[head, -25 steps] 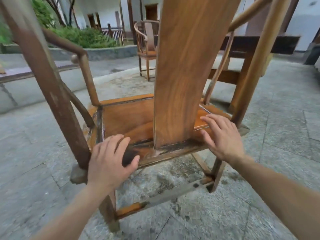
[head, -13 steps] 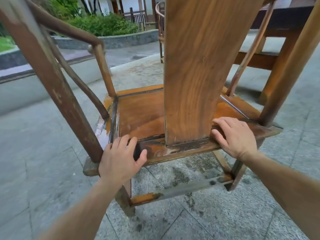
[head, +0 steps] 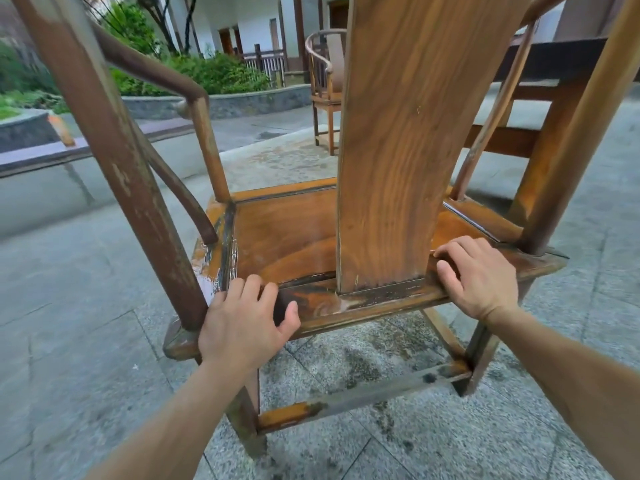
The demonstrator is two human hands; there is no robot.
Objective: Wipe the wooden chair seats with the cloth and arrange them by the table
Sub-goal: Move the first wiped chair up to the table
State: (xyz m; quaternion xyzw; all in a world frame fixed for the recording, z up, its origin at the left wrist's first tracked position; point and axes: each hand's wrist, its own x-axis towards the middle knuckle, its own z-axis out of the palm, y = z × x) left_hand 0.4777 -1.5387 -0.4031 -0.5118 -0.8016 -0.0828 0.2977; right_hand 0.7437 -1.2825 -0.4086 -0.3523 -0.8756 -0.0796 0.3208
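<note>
Grey stone paving (head: 86, 306) runs underfoot, slabs split by thin joints, darker damp blotches showing beneath the near wooden chair (head: 398, 150), whose legs stand right on the slabs. Farther back a second chair (head: 325, 91) stands on the same paving, beside a dark table (head: 554, 60), its leg planted at the right.

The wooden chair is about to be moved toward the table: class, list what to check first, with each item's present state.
1. Left hand grips the rear seat rail of the wooden chair: ok, fingers curl over the edge.
2. Right hand holds the same rail, right of the back splat: ok.
3. Cloth out of the way: cannot tell, none in view.
4. Seat wiped: cannot tell; its left edge looks wet.
5. Table lies ahead on the right: ok.
6. Second chair stands well behind, off the path: ok.
</note>
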